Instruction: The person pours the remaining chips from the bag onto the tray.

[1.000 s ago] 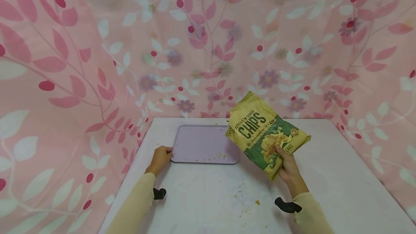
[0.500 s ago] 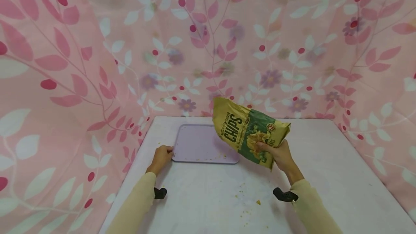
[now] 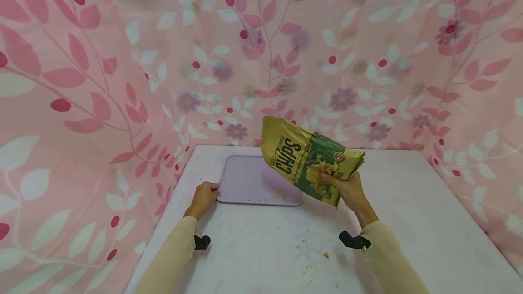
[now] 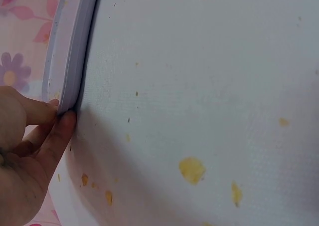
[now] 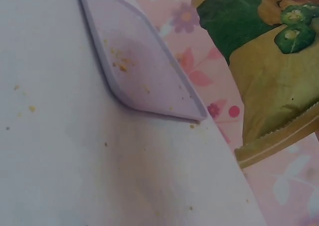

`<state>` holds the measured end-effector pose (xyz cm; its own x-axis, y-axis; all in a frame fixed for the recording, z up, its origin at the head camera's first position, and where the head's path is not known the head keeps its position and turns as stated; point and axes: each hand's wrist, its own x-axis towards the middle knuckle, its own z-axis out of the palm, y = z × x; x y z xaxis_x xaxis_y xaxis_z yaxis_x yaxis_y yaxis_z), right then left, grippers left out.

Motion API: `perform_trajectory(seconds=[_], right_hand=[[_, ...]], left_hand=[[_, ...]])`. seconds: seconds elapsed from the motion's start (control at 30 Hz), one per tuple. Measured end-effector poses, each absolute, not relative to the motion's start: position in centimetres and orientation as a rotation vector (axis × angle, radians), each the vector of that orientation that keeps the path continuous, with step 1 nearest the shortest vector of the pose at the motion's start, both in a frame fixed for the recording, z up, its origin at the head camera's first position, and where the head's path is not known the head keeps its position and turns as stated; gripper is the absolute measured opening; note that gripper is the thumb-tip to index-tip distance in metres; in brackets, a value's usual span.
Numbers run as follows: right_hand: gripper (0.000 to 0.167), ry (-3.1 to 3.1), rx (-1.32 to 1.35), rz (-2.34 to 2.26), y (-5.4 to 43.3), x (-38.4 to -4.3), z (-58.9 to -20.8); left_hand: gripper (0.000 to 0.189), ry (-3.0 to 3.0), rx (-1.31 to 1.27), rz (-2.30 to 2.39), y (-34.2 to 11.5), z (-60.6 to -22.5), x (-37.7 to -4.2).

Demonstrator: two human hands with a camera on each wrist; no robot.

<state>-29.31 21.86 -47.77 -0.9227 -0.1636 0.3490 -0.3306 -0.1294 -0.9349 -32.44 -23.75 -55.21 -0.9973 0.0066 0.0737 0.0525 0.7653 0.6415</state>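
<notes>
In the head view, a yellow and green chip bag (image 3: 292, 155) is held up tilted by my right hand (image 3: 352, 195), with the thumb across its printed front. The bag's wider end points up and left, overlapping the far right part of a shallow lilac tray (image 3: 245, 178). My left hand (image 3: 203, 198) is at the tray's left edge. The left wrist view shows that hand (image 4: 32, 151) pinching the tray rim (image 4: 77, 51) between thumb and fingers. Crumbs lie in the tray (image 5: 154, 76) in the right wrist view, beside the bag's sealed end (image 5: 279, 136); the right hand is outside that view.
Small yellow crumbs (image 3: 309, 267) and a larger chip piece (image 3: 326, 255) are scattered on the white table (image 3: 249, 244) in front of the tray. Floral pink curtains (image 3: 229, 80) enclose the back and sides. Black wrist mounts (image 3: 354, 240) stick out from the sleeves.
The right hand has swung the bag left and turned it counterclockwise, so its wider end leans further over the tray. The left hand and tray keep their place.
</notes>
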Motion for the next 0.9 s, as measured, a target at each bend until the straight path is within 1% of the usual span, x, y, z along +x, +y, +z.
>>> perform_trajectory(seconds=[0.1,0.17,0.27,0.3,0.4,0.5,0.67,0.9], right_hand=[[0.041,-2.167,0.463,2.111,21.5,-29.2,-47.0],[0.045,-2.296,0.368,2.039,21.3,-29.0,-46.4],[0.048,-2.356,0.319,2.002,21.2,-28.9,-45.7],[0.048,-2.346,0.331,1.996,21.2,-29.0,-45.6],[0.046,-2.229,0.481,1.992,21.3,-29.5,-45.6],[0.046,-2.236,0.505,1.971,21.3,-30.1,-46.0],[0.053,-2.420,0.378,1.904,21.2,-30.8,-47.0],[0.045,-2.296,0.435,1.955,21.5,-30.7,-47.5]], left_hand=[[0.029,-2.891,-0.057,-1.055,-23.8,-55.2,-32.4],[0.030,-2.887,-0.058,-1.057,-23.8,-55.2,-32.4],[0.030,-2.887,-0.069,-1.050,-23.8,-55.1,-32.4],[0.030,-2.888,-0.064,-1.050,-23.8,-55.1,-32.4],[0.030,-2.890,-0.059,-1.056,-23.8,-55.1,-32.4],[0.030,-2.888,-0.047,-1.055,-23.9,-55.1,-32.5],[0.030,-2.896,-0.042,-1.057,-24.0,-55.1,-32.8],[0.031,-2.916,-0.034,-1.087,-24.0,-55.4,-32.8]])
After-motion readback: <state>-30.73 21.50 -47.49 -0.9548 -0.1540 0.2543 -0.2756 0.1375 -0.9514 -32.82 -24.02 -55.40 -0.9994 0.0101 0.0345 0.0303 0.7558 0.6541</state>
